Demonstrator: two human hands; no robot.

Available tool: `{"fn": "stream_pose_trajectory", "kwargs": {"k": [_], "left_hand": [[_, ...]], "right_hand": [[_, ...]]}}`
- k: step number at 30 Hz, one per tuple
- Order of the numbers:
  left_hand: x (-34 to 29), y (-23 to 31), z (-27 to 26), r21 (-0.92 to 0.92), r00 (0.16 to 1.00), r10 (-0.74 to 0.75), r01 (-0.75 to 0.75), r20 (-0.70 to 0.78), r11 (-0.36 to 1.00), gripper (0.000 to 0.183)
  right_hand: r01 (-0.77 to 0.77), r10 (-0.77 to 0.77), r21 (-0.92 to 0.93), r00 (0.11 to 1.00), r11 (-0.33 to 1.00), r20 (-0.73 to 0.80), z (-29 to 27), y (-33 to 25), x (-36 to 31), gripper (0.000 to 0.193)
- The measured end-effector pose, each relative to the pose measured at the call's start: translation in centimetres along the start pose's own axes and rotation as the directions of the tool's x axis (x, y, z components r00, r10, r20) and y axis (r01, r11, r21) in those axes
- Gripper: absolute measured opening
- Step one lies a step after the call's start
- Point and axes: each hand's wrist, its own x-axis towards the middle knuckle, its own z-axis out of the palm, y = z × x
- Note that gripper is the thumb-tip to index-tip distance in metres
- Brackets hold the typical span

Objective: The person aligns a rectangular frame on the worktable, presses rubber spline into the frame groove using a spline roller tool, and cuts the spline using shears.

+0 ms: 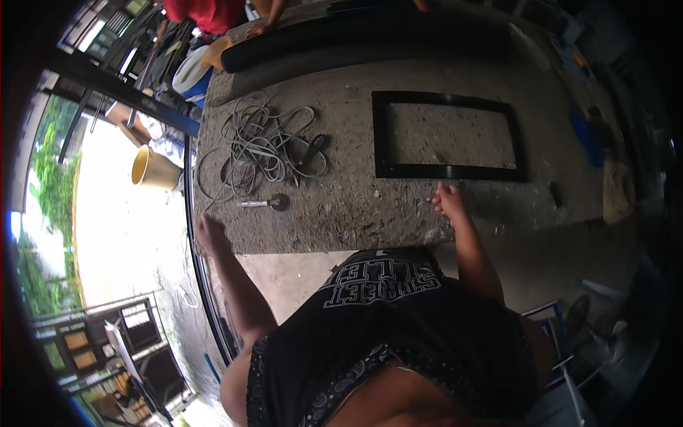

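My right hand (449,202) is over the table near its front edge, just below a black rectangular frame (448,172) that lies flat. Its fingers are curled together; a tiny pale bit shows at their tips, too small to name. At the table's front left corner is my left hand (213,233), its fingers blurred and mostly hidden. Close to it lies a small tool (267,203) with a silver handle and a round dark end. Behind that tool, a tangle of thin grey cord (267,164) spreads over the tabletop, with a dark-handled item (315,146) at its right side.
A long black roll (356,44) lies across the far side of the worn table (341,213). Beyond it are another person's hand (257,30) and red clothing. A yellowish bucket (156,169) stands off the left edge. Blue and brown items (587,135) lie at the right end.
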Motion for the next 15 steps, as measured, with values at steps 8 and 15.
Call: {"fn": "stream_pose_trajectory", "kwargs": {"k": [8, 15], "left_hand": [[-18.7, -4.3, 12.6, 0.502, 0.845, 0.204, -0.469, 0.494, 0.727, 0.037], [-28.1, 1.8, 26.0, 0.155, 0.453, 0.186, -0.616, 0.872, 0.772, 0.014]], "right_hand": [[0.535, -0.807, -0.727, 0.588, 0.429, -0.044, -3.3, -1.3, -0.3, 0.046], [0.535, -0.778, -0.738, 0.627, 0.412, 0.02, -5.1, 0.0, 4.1, 0.071]]}}
